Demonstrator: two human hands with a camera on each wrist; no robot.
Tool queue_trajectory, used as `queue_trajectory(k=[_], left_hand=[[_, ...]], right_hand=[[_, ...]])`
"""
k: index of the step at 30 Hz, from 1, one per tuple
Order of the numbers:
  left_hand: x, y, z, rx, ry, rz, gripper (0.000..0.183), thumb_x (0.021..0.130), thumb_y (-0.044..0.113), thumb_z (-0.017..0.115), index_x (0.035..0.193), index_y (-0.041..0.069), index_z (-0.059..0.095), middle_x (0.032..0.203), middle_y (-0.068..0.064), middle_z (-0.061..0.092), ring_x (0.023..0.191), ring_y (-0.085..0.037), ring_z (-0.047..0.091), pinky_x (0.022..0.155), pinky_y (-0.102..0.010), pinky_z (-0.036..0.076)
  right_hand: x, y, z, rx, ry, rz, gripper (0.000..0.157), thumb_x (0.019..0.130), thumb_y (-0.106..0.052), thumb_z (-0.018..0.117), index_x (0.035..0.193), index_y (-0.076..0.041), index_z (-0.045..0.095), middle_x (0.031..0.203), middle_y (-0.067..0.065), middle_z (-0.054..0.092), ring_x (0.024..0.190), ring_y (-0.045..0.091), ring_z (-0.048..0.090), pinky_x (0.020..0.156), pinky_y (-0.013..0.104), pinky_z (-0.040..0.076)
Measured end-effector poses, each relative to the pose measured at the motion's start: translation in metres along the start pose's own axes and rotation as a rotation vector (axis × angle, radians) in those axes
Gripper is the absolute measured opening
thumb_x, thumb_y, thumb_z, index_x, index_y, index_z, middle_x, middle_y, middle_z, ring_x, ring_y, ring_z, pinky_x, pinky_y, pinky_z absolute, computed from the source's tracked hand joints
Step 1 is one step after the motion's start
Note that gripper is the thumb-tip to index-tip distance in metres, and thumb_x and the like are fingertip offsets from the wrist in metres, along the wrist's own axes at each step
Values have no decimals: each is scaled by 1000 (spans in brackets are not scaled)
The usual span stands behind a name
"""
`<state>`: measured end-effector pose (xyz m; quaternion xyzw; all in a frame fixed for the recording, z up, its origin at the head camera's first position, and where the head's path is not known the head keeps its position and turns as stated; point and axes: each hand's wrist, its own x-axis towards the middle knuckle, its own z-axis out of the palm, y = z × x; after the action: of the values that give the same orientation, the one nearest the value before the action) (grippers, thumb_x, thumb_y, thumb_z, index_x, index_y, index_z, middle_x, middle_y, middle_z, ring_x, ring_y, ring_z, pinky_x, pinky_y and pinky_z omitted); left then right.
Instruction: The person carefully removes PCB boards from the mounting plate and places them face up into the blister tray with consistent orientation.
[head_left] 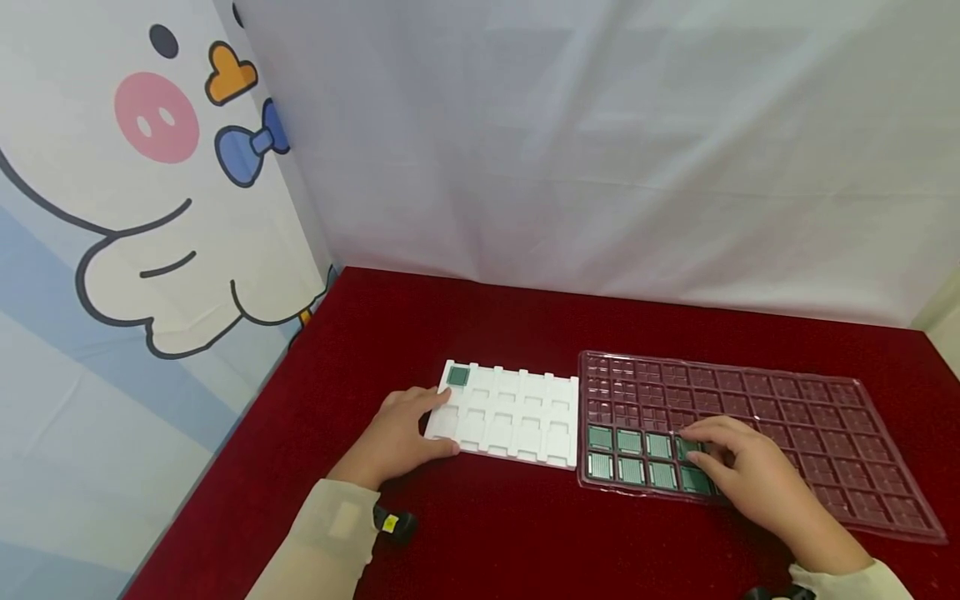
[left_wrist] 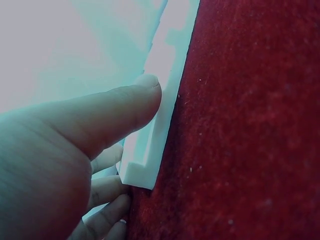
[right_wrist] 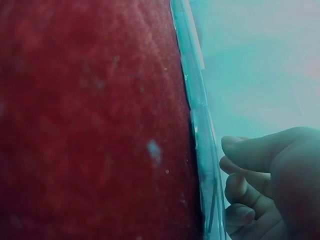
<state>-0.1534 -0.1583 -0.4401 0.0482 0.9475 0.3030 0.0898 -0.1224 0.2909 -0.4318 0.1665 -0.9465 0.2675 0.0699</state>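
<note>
My left hand (head_left: pixel 401 433) holds the left end of a white tray (head_left: pixel 517 425), thumb at its front edge and fingers along the end. In the left wrist view the thumb (left_wrist: pixel 127 105) lies against the tray's rim (left_wrist: pixel 160 130). One green square chip (head_left: pixel 458 377) sits in the tray's back left pocket. My right hand (head_left: pixel 750 475) reaches over a clear plastic tray (head_left: pixel 780 383), with thumb and forefinger at opposite edges of a green chip (head_left: pixel 686 447). Beside it, several green chips (head_left: pixel 630 442) fill the front left pockets. In the right wrist view the hand (right_wrist: pixel 280 175) hides its chip.
Both trays lie side by side on a red cloth-covered table (head_left: pixel 510 533), nearly touching. A white curtain (head_left: pixel 600 167) hangs behind, and a cartoon-printed sheet (head_left: pixel 150 250) stands at the left. Bare cloth lies in front of the trays.
</note>
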Motion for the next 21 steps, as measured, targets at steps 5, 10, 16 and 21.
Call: queue_trajectory(k=[5,10,16,21], left_hand=[[0,0,0,1,0,1,78,83,31,87,152,19,53,153,-7,50,136,-29,39,105,-50,46],[0,-1,1,0,0,6,78,83,31,87,153,19,53,153,-7,50,137,-29,39,106,-51,46],[0,-1,1,-6,-1,10,79,83,31,87,153,19,53,153,-6,50,137,-29,39,106,-51,45],[1,-2,1,-6,0,13,79,83,31,87,153,19,53,153,-6,50,137,-29,39,106,-51,45]], right_hand=[[1,-2,0,7,-9,11,30,88,-3,80,116,-10,76,115,6,69,69,3,45,56,27,40],[2,-4,-2,14,-25,30,30,89,-4,79,119,-10,75,115,5,68,70,5,46,57,27,40],[3,-5,-2,18,-21,31,30,89,-4,79,119,-10,75,115,5,68,70,5,47,56,27,40],[4,-7,-2,20,-19,30,28,91,-7,79,119,-11,75,117,5,68,71,5,47,59,28,41]])
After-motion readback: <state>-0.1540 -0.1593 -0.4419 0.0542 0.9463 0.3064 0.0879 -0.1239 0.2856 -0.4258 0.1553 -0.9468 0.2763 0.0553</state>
